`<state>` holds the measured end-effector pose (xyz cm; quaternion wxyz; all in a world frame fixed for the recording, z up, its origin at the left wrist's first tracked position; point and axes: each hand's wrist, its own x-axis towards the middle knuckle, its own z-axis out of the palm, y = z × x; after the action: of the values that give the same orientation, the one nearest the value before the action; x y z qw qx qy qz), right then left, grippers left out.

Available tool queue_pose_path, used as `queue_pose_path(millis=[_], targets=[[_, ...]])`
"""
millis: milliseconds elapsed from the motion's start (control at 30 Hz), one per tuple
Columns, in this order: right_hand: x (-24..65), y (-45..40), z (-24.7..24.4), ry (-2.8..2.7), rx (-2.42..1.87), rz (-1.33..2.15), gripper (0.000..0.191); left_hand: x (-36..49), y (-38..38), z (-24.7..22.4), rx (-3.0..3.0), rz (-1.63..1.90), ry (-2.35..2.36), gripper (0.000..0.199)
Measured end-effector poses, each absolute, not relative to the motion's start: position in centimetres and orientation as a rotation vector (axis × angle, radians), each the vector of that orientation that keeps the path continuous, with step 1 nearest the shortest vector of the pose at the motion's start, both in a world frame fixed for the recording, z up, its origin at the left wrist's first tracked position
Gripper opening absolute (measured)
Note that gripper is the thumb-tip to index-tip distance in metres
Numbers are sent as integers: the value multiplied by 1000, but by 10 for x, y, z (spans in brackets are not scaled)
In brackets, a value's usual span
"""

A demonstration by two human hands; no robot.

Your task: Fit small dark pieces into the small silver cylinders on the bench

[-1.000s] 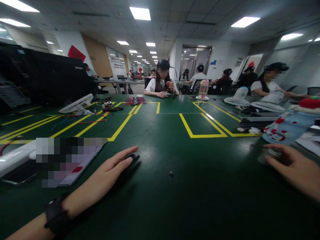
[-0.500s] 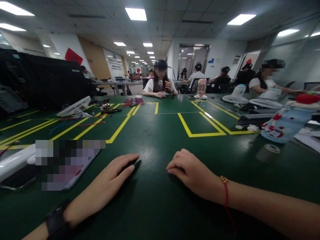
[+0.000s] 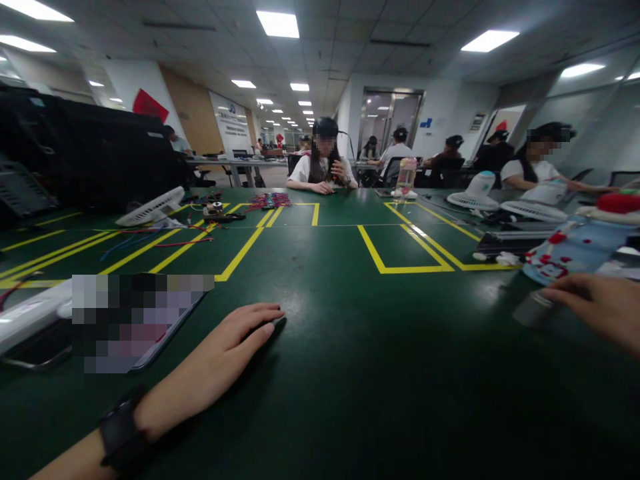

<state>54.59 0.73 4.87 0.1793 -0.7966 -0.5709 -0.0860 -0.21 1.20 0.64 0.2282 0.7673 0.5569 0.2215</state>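
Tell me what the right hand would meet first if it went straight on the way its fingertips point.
The right hand would first meet the small grey cylinder directly ahead; the two may be touching, but blur and depth leave that unclear.

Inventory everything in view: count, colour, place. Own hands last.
Table: 1, green with yellow tape, foreground
Cylinder: 1, grey, table's right side
Snowman-patterned bottle: 1, blue and red, behind cylinder
Slim bottle: 1, pinkish, far table edge
Fans: at least 3, white, table left and right
Screen device: 1, partly pixelated, near left
Wires: many, mainly red and blue, back left
Large case: 1, black, far left
People: several, mixed clothing, beyond table
Ceiling lights: several, white, overhead
Wristband: 1, black, left wrist
Left hand: 1, bare, centre-left, fingers extended
Right hand: 1, bare, right edge, fingers at cylinder's top
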Motion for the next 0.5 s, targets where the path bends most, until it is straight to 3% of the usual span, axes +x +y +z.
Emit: queue_pose_path(millis=[267, 500], targets=[[530, 9, 62, -1611, -2568, -224, 48, -4, 9, 8, 2133, 589, 1529, 36], [532, 8, 58, -1591, -2508, -141, 43, -3, 10, 9, 2144, 565, 1531, 37]])
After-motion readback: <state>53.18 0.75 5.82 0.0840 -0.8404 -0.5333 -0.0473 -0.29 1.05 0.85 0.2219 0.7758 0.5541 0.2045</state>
